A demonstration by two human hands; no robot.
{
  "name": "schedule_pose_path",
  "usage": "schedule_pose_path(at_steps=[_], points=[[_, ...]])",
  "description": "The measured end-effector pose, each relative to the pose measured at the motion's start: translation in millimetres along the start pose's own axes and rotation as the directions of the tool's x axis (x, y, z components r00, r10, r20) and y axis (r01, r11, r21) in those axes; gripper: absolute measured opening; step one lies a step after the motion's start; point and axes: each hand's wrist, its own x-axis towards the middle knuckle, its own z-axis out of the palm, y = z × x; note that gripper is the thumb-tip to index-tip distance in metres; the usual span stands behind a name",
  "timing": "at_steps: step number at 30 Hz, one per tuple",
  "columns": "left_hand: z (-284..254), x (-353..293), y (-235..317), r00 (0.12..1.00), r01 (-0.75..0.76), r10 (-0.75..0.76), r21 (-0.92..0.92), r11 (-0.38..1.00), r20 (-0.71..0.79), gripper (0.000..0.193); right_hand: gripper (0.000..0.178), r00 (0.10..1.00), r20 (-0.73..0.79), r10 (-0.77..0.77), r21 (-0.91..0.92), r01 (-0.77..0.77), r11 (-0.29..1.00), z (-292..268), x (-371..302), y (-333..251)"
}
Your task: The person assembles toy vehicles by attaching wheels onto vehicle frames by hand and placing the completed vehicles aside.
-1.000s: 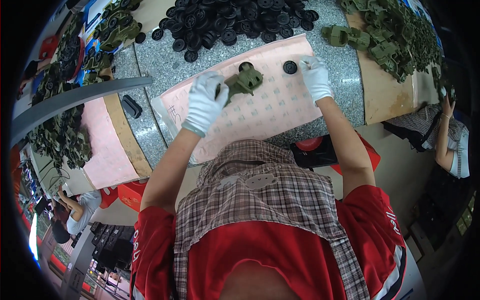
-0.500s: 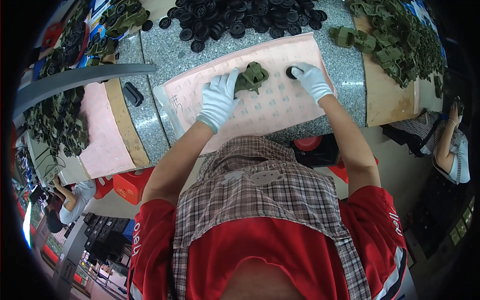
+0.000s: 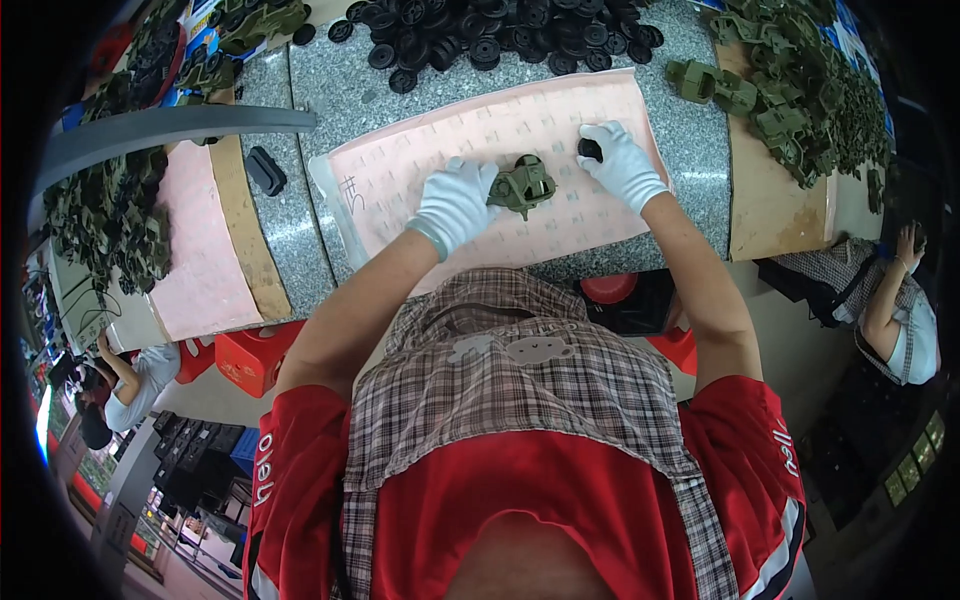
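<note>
My left hand (image 3: 455,205), in a white glove, is closed on the left end of an olive-green toy vehicle body (image 3: 527,186). The vehicle rests on a pale pink sheet (image 3: 400,150) laid over the table. To the right, my white-gloved right hand (image 3: 624,170) pinches a small black toy wheel (image 3: 590,150) between thumb and fingers. A short gap separates this wheel from the vehicle. The end of the vehicle under my left fingers is hidden.
A heap of black wheels (image 3: 490,35) lies beyond the sheet. Piles of green vehicle parts (image 3: 785,110) fill the right side, and more green parts (image 3: 120,230) lie left. A grey curved bar (image 3: 180,125) and a black block (image 3: 265,172) are at left. Other people sit at both sides.
The vehicle body has shifted slightly right and turned in my left hand. In my right hand the wheel has tilted, with the fingers now curled more around it.
</note>
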Motion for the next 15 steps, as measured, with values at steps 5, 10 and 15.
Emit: schedule_pose_path(at_steps=[5, 10, 15], points=[[-1, -3, 6, 0.996, 0.091, -0.091, -0.03, 0.995, 0.01, 0.057, 0.048, 0.991, 0.017, -0.131, 0.322, 0.119, 0.939, -31, -9, -45], [7, 0, 4, 0.994, 0.09, -0.092, 0.038, 0.995, 0.054, 0.056, 0.05, 0.869, 0.172, -0.464, 0.179, 0.435, 0.882, -48, -3, -87], [10, -2, 3, 0.997, 0.08, -0.08, 0.028, 0.996, 0.01, 0.053, 0.056, 0.745, 0.336, -0.577, -0.008, 0.615, 0.789, -50, 16, -95]])
